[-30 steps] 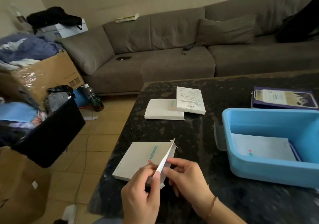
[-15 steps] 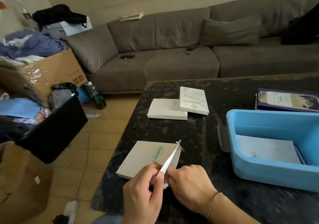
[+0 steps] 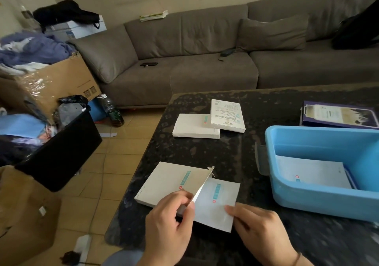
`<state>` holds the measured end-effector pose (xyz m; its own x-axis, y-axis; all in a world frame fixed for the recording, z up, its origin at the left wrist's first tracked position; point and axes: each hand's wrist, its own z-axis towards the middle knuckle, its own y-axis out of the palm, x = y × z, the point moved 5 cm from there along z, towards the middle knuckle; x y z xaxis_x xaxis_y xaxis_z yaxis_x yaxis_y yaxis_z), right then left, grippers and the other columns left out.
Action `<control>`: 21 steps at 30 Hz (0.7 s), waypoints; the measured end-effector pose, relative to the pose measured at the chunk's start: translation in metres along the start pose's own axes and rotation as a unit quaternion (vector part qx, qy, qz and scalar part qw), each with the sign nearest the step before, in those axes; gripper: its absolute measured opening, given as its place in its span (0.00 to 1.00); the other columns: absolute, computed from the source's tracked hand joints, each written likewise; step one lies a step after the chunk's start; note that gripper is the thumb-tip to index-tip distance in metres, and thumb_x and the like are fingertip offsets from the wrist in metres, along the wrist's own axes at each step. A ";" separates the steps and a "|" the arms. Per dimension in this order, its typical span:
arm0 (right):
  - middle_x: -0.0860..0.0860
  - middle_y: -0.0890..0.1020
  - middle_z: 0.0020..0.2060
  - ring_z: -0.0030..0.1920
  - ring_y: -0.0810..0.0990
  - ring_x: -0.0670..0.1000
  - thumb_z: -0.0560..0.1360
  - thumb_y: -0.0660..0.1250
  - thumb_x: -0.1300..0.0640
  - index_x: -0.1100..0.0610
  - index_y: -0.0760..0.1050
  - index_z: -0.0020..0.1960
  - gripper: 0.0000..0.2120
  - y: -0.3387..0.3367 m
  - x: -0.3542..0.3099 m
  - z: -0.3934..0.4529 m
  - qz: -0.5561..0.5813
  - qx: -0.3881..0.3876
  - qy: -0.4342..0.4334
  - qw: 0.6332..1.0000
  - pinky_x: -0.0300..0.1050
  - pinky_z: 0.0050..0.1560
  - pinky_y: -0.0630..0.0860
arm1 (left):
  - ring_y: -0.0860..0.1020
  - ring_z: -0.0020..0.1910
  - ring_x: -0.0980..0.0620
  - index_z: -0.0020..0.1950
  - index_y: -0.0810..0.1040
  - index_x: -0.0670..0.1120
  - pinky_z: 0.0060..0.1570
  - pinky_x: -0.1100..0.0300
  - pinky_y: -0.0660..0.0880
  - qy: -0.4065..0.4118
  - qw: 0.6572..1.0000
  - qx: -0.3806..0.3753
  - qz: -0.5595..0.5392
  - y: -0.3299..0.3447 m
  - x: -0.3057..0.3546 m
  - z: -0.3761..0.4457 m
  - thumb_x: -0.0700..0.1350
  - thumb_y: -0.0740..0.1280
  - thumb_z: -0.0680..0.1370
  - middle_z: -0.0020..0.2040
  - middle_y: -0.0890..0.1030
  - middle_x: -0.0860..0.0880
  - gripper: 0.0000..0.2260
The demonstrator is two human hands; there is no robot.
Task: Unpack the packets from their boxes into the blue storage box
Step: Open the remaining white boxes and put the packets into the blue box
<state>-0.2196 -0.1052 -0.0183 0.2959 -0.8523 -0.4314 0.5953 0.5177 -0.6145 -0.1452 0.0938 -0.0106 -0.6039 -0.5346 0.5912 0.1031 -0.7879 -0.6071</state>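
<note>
Dark speckled stone tabletop (image 3: pixel 235 157), glossy, near edge at the person's body, in a living room with tan floor tiles (image 3: pixel 123 142).

Item 1: flat white box (image 3: pixel 168 181) at the near left of the tabletop, end flap raised. Left hand (image 3: pixel 170 222) grips the open end, thumb and fingers curled round the flap's edge.

Item 2: white packet (image 3: pixel 217 202) with a teal stripe and red mark, partly out of the box's open end, lying on the stone. Right hand (image 3: pixel 260 231) pinches its near right corner between thumb and fingertips.

Item 3: blue storage box (image 3: pixel 307 200) at the right of the tabletop, well apart from the white box; another white packet (image 3: pixel 313 173) lies flat inside.

Item 4: two more white boxes (image 3: pixel 196 126) farther back, the printed one overlapping the plain one's right end.

Item 5: purple carton (image 3: pixel 338 116) just behind the storage box.

Surroundings: grey sofa (image 3: pixel 205 60) along the far wall, a cushion and dark objects on its seat. Cardboard box (image 3: pixel 55 85) with blue clothes at left, black bin (image 3: pixel 61 155) before it, green bottle (image 3: pixel 112 112) on the floor.
</note>
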 end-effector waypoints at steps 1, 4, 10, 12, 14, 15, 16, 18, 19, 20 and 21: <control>0.47 0.87 0.42 0.37 0.84 0.44 0.62 0.75 0.63 0.55 0.86 0.43 0.10 -0.004 0.004 -0.005 0.012 0.012 0.025 1.000 0.35 0.36 0.80 | 0.74 0.60 0.68 0.44 0.76 0.52 0.47 0.67 0.80 -0.014 1.000 -0.018 0.005 0.003 -0.003 0.001 0.58 0.62 0.78 0.53 0.82 0.61 0.11; 0.50 0.87 0.45 0.48 0.83 0.42 0.59 0.82 0.69 0.56 0.86 0.42 0.16 -0.015 0.015 -0.018 0.022 0.023 0.083 0.996 0.25 0.49 0.76 | 0.73 0.61 0.66 0.44 0.76 0.54 0.58 0.60 0.78 -0.034 0.995 -0.093 0.032 0.013 -0.012 -0.002 0.53 0.69 0.75 0.55 0.78 0.63 0.05; 0.44 0.85 0.47 0.48 0.82 0.37 0.59 0.82 0.67 0.55 0.86 0.42 0.14 -0.050 0.010 -0.028 0.045 0.028 0.097 0.994 0.23 0.49 0.74 | 0.53 0.76 0.64 0.66 0.67 0.65 0.77 0.54 0.53 0.022 0.961 -0.271 0.040 0.026 0.023 0.000 0.62 0.61 0.71 0.71 0.61 0.70 0.23; 0.40 0.84 0.51 0.48 0.83 0.35 0.68 0.76 0.58 0.52 0.86 0.44 0.06 -0.070 0.004 -0.022 0.093 0.037 0.082 0.992 0.26 0.49 0.76 | 0.55 0.74 0.67 0.69 0.63 0.67 0.75 0.61 0.57 0.016 0.964 -0.266 -0.010 0.028 0.048 0.022 0.61 0.61 0.75 0.72 0.61 0.70 0.22; 0.39 0.85 0.51 0.47 0.84 0.38 0.68 0.76 0.57 0.48 0.85 0.46 0.08 -0.088 0.000 -0.010 0.142 0.020 0.077 0.987 0.30 0.48 0.78 | 0.62 0.71 0.69 0.70 0.65 0.67 0.73 0.60 0.64 -0.025 0.953 -0.292 -0.075 0.037 0.066 0.050 0.61 0.62 0.77 0.71 0.66 0.69 0.21; 0.40 0.85 0.50 0.46 0.85 0.40 0.67 0.77 0.57 0.48 0.85 0.46 0.09 -0.098 -0.003 -0.003 0.177 0.011 0.073 0.981 0.32 0.47 0.78 | 0.66 0.70 0.66 0.70 0.67 0.65 0.72 0.57 0.67 -0.057 0.932 -0.332 -0.137 0.043 0.073 0.061 0.59 0.64 0.77 0.70 0.70 0.67 0.21; 0.41 0.86 0.48 0.46 0.85 0.42 0.67 0.77 0.54 0.48 0.85 0.45 0.07 -0.107 -0.007 0.003 0.211 0.000 0.068 0.975 0.32 0.47 0.78 | 0.71 0.68 0.62 0.71 0.70 0.60 0.71 0.52 0.69 -0.082 0.894 -0.386 -0.211 0.051 0.080 0.066 0.56 0.67 0.77 0.69 0.74 0.62 0.22; 0.44 0.86 0.46 0.44 0.85 0.46 0.70 0.75 0.48 0.51 0.85 0.42 0.07 -0.127 -0.017 0.014 0.263 -0.004 0.054 0.963 0.34 0.46 0.78 | 0.75 0.67 0.51 0.70 0.73 0.48 0.69 0.48 0.70 -0.114 0.794 -0.498 -0.331 0.062 0.098 0.062 0.53 0.71 0.76 0.66 0.78 0.50 0.24; 0.46 0.87 0.44 0.43 0.85 0.49 0.69 0.76 0.48 0.52 0.85 0.41 0.08 -0.136 -0.018 0.017 0.289 0.005 0.062 0.955 0.37 0.45 0.79 | 0.76 0.66 0.47 0.69 0.75 0.46 0.68 0.49 0.71 -0.122 0.746 -0.545 -0.363 0.067 0.106 0.058 0.54 0.73 0.74 0.65 0.79 0.46 0.26; 0.49 0.87 0.42 0.42 0.86 0.52 0.67 0.78 0.48 0.53 0.85 0.40 0.09 -0.142 -0.017 0.020 0.318 0.020 0.085 0.944 0.41 0.45 0.80 | 0.76 0.65 0.46 0.67 0.77 0.47 0.66 0.50 0.72 -0.126 0.709 -0.581 -0.380 0.070 0.113 0.053 0.54 0.75 0.72 0.64 0.80 0.46 0.25; 0.53 0.87 0.41 0.42 0.86 0.55 0.63 0.80 0.49 0.55 0.85 0.39 0.11 -0.149 -0.015 0.021 0.362 0.037 0.117 0.924 0.44 0.45 0.81 | 0.77 0.63 0.44 0.64 0.79 0.49 0.65 0.49 0.73 -0.129 0.685 -0.601 -0.391 0.073 0.119 0.048 0.53 0.75 0.71 0.63 0.80 0.46 0.24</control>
<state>-0.2968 -0.1707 0.0935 0.4724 -0.2404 -0.8480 0.3561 0.9321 -0.0659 -0.1710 -0.0417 0.0411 0.0732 -0.2504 0.9654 -0.9912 -0.1252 0.0426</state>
